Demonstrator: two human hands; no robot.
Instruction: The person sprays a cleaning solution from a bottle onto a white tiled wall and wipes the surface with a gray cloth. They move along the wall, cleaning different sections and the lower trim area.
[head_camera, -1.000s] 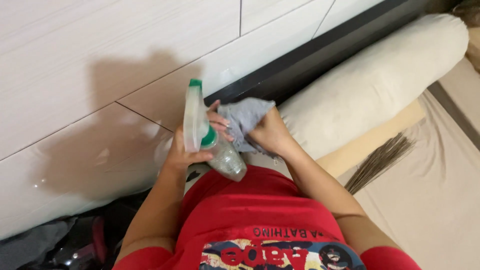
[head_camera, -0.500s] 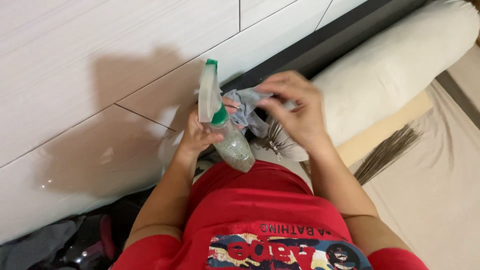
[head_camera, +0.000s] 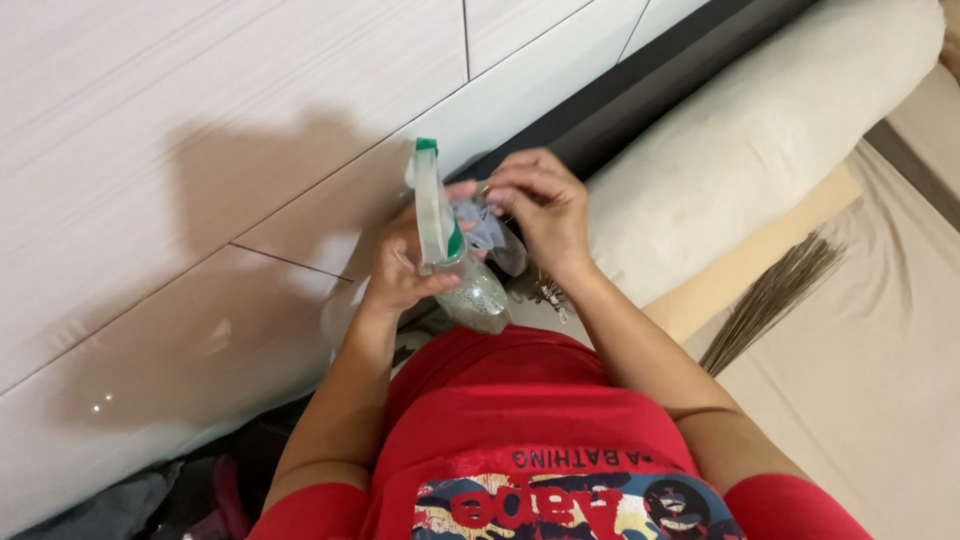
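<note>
Pulling back onto the cloth (head_camera: 484, 226), right hand (head_camera: 535, 205) beside the spray bottle (head_camera: 445, 250)

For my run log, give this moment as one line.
left hand: holds spray bottle | right hand: pinches grey cloth at bottle | beside: pillow, broom

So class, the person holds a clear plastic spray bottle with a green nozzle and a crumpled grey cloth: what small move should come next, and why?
Probably spread the crumpled grey cloth flat under the nozzle: the right hand pinches it bunched beside the clear plastic spray bottle, which the left hand grips.
</note>
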